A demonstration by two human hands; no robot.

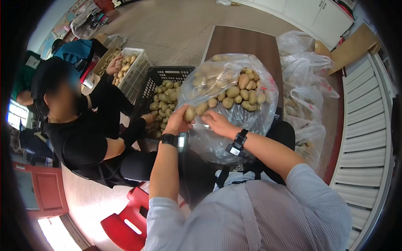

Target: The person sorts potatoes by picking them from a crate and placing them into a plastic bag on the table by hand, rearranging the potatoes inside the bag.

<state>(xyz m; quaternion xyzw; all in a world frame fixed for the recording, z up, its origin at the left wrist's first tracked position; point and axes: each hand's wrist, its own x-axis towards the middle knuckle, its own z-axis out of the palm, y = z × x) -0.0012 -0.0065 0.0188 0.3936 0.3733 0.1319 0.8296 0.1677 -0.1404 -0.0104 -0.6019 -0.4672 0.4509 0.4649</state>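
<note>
A large clear plastic bag [247,121] of potatoes [236,92] rests in front of me, on a brown board. My left hand [178,122] grips one potato [190,113] at the bag's left edge, with its fingers curled around it. Just beside that potato, another potato [202,108] lies at the bag's mouth. My right hand [220,124] is at the front of the bag, its fingers stretched toward the left hand and apart from the held potato. No held thing shows in it. Each wrist wears a black strap with a small device.
A black crate [169,71] of potatoes stands left of the bag, with a co-worker [88,121] reaching into it. Behind is a white crate [142,67] of potatoes. Filled plastic bags [307,100] line the right side by a radiator [362,142]. A red chair [125,224] stands lower left.
</note>
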